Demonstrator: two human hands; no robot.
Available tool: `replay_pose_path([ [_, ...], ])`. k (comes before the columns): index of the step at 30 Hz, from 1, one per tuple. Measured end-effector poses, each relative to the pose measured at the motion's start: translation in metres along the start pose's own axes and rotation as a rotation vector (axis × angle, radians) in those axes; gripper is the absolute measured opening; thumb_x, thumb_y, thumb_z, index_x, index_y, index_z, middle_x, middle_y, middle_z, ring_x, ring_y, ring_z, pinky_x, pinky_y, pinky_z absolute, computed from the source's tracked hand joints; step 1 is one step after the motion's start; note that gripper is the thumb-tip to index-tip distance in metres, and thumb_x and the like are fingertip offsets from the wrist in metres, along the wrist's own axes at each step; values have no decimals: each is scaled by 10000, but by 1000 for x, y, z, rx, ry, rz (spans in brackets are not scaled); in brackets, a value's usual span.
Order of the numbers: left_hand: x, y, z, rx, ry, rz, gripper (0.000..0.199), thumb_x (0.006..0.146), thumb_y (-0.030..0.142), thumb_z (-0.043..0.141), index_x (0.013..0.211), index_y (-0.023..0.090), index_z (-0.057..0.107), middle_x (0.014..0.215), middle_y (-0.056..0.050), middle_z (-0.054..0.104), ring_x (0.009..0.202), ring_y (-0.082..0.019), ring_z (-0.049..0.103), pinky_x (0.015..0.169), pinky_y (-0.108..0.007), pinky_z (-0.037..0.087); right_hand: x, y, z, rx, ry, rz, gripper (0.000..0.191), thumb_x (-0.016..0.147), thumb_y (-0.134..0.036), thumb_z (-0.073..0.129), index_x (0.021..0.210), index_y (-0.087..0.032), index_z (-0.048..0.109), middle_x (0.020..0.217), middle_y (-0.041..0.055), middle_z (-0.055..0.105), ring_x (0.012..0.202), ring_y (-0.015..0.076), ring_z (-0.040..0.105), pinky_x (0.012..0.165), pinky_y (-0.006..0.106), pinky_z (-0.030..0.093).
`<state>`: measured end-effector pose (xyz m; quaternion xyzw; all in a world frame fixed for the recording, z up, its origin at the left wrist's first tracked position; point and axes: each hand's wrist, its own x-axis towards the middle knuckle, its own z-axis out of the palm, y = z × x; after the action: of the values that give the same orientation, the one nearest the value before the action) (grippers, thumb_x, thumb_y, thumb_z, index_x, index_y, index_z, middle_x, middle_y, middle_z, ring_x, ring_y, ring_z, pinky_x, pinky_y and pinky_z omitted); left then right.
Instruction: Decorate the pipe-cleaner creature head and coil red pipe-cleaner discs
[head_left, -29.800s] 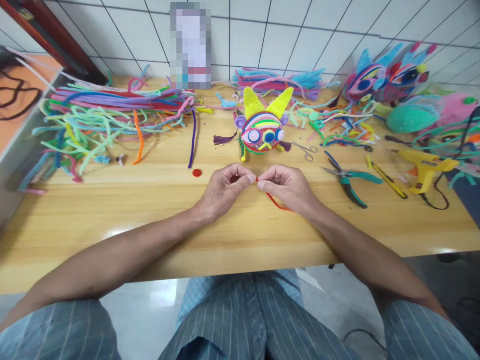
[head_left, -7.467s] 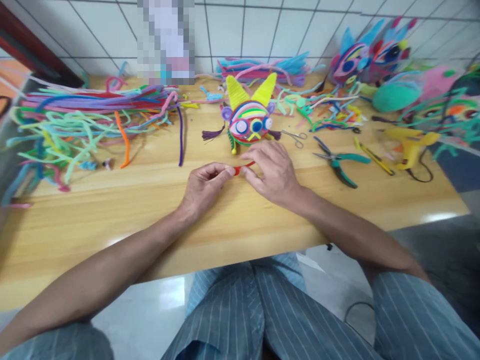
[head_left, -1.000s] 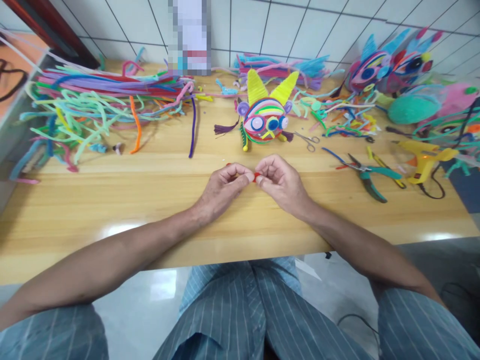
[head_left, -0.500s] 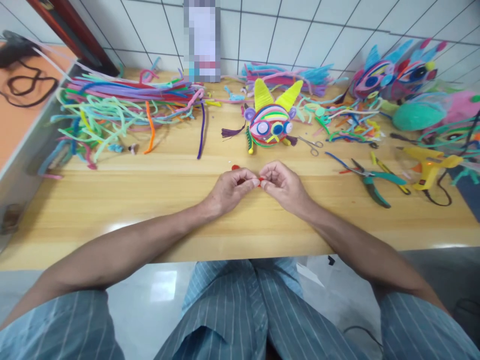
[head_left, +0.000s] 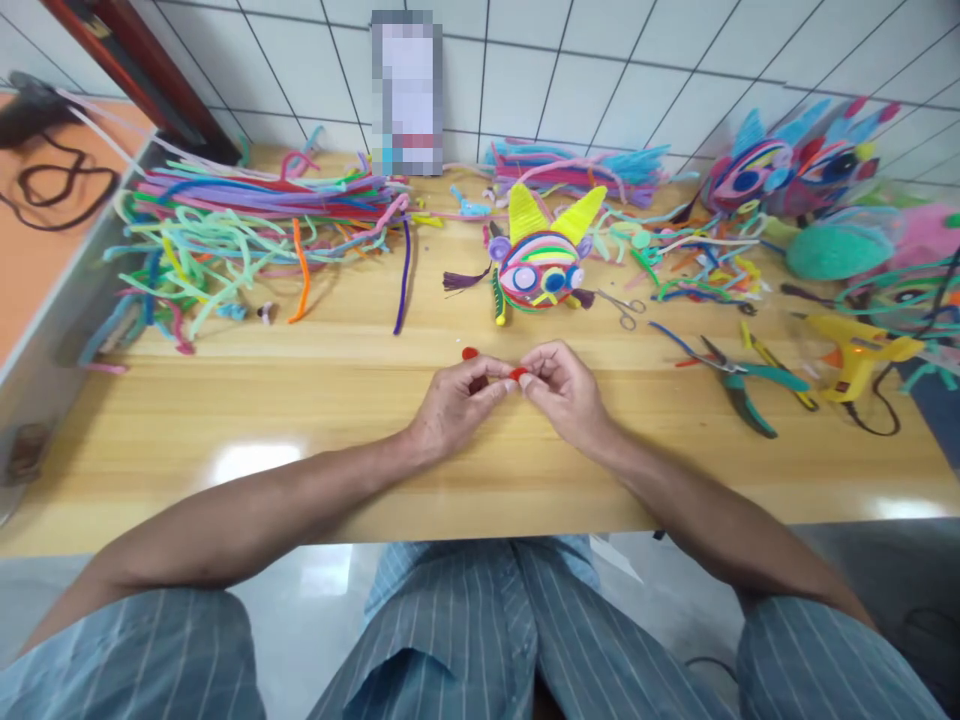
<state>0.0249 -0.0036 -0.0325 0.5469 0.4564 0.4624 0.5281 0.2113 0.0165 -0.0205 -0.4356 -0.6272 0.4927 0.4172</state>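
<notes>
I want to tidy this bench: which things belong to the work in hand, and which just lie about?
Seemingly in the job:
small red fuzzy piece, held in left hand and right hand
round red disc near the left hand
perhaps the yellow-horned striped figure

Seemingly lying about:
dark purple fuzzy stem
silver metal scissors
slim yellow cutter

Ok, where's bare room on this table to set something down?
The table is bare between the pipe-cleaner pile and left forearm, between that and the right forearm, and between the right hand and pliers. Crowded: along the tiled wall, around the glue gun.
</notes>
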Motion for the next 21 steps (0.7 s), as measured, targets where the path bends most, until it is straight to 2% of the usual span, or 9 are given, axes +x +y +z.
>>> replay_pose_path([
  [2, -1, 2, 0, -4, 2, 5, 242, 911, 401, 782, 998, 178, 818, 778, -14, 748, 611, -110, 550, 605, -247, 432, -1, 0, 0, -7, -6, -8, 191, 870, -310, 726, 988, -240, 593, 825, -35, 625, 738, 130, 604, 705, 283, 499],
  [5, -1, 5, 0, -3, -1, 40, 203, 925, 370, 768, 980, 187, 838, 892, -46, 824, 729, -140, 680, 712, -265, 525, -2, 1, 0, -10, -4, -9, 191, 882, -319, 737, 994, -240, 604, 829, -29, 634, 741, 135, 610, 705, 286, 504],
  [8, -1, 6, 0, 6, 0, 51, 202, 924, 373, 771, 960, 192, 853, 951, -65, 851, 811, -167, 739, 775, -282, 563, -3, 0, 0, -4, 5, 4, 210, 879, -340, 759, 994, -244, 612, 819, -27, 645, 735, 141, 612, 696, 287, 509],
  [15, -1, 7, -5, 8, -41, 4, 334, 913, 505, 802, 912, 176, 857, 923, -78, 848, 809, -186, 748, 785, -300, 579, -4, 2, 0, -16, -15, 11, 189, 885, -348, 764, 971, -250, 627, 811, -17, 673, 728, 154, 638, 669, 287, 519],
  [18, -2, 9, -5, -12, -67, -5, 315, 922, 479, 799, 915, 168, 847, 926, -79, 843, 807, -176, 739, 789, -293, 571, -5, 3, 0, -40, -16, 1, 164, 893, -325, 749, 976, -248, 631, 823, -13, 683, 742, 154, 650, 689, 291, 527],
  [21, -2, 11, -5, -49, -41, -44, 300, 906, 449, 813, 1004, 166, 827, 966, -77, 836, 810, -159, 730, 778, -279, 568, -6, 2, 0, -48, -7, -10, 145, 898, -306, 727, 981, -246, 625, 841, -11, 687, 753, 152, 655, 701, 291, 527],
])
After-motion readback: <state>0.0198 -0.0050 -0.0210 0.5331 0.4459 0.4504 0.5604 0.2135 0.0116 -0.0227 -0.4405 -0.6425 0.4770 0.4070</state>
